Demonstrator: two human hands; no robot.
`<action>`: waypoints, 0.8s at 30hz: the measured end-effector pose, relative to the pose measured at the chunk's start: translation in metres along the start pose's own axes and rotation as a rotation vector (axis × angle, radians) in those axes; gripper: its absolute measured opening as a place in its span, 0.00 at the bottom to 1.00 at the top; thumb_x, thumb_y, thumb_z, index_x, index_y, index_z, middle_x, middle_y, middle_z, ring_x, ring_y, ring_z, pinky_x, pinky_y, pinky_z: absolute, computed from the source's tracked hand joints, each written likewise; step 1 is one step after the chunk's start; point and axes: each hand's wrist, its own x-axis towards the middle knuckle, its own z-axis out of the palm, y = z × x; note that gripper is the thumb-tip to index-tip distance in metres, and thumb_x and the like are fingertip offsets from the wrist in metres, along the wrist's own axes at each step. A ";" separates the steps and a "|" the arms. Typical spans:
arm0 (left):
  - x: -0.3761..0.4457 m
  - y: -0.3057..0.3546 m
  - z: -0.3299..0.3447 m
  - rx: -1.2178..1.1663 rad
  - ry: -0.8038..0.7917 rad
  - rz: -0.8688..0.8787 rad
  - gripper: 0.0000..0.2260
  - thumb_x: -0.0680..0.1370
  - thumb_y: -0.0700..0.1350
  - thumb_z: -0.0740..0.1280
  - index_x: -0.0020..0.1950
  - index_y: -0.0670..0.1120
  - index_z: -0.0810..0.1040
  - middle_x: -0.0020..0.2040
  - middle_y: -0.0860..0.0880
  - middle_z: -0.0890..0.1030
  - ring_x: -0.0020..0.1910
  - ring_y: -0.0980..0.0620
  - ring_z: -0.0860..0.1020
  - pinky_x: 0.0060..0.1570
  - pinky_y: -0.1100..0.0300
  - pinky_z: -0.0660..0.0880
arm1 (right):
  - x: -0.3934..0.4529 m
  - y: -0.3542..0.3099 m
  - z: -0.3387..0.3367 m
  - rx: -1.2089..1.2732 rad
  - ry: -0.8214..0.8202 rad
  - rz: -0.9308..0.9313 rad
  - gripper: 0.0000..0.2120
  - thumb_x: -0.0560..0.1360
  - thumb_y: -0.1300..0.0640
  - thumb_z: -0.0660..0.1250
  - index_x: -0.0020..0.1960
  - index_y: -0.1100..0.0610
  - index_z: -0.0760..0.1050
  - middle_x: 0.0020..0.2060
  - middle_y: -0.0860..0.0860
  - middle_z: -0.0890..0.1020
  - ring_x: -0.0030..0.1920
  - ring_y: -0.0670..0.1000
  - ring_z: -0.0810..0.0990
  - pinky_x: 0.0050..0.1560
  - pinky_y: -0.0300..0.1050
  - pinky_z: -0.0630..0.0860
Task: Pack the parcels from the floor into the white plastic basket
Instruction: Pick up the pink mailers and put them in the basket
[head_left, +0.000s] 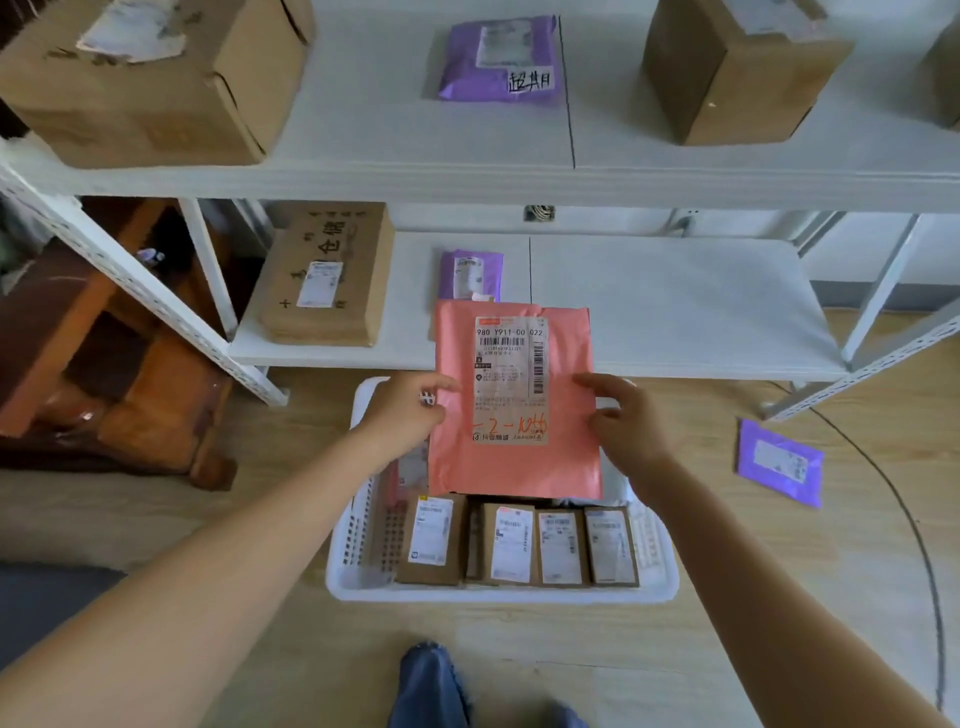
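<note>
I saw the flat pink plastic mailer bag (514, 405) held upright over the far half of the white plastic basket (498, 592), its long axis running away from me, the left hand (402, 410) and right hand (623, 421) each pinching a side edge. The row of small brown cardboard boxes (519, 540) filled the near side. I judged the open room lay beyond them, so the bag should go down there.

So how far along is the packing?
Well along. Several small brown boxes already stand in a row in the basket. In hand: the left hand and right hand hold a pink mailer over it. Left: one purple parcel still lies on the floor at right.
</note>
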 end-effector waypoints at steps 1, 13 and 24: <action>0.012 -0.014 0.003 0.031 -0.026 -0.001 0.19 0.73 0.31 0.62 0.54 0.53 0.79 0.54 0.54 0.75 0.47 0.50 0.78 0.44 0.56 0.77 | 0.011 0.010 0.011 -0.011 0.007 0.020 0.26 0.71 0.75 0.54 0.62 0.55 0.75 0.50 0.49 0.77 0.41 0.47 0.77 0.41 0.40 0.76; 0.168 -0.219 0.111 0.225 0.045 -0.069 0.13 0.78 0.35 0.60 0.55 0.46 0.81 0.64 0.47 0.77 0.60 0.48 0.76 0.61 0.58 0.71 | 0.164 0.211 0.151 -0.266 -0.048 0.088 0.26 0.70 0.74 0.52 0.58 0.56 0.78 0.59 0.59 0.77 0.52 0.58 0.77 0.46 0.47 0.77; 0.237 -0.343 0.186 0.315 0.030 -0.120 0.18 0.76 0.31 0.60 0.58 0.47 0.79 0.63 0.47 0.77 0.47 0.53 0.77 0.41 0.67 0.74 | 0.234 0.322 0.214 -0.385 -0.118 0.139 0.25 0.72 0.70 0.56 0.62 0.50 0.75 0.54 0.55 0.79 0.45 0.52 0.77 0.45 0.46 0.76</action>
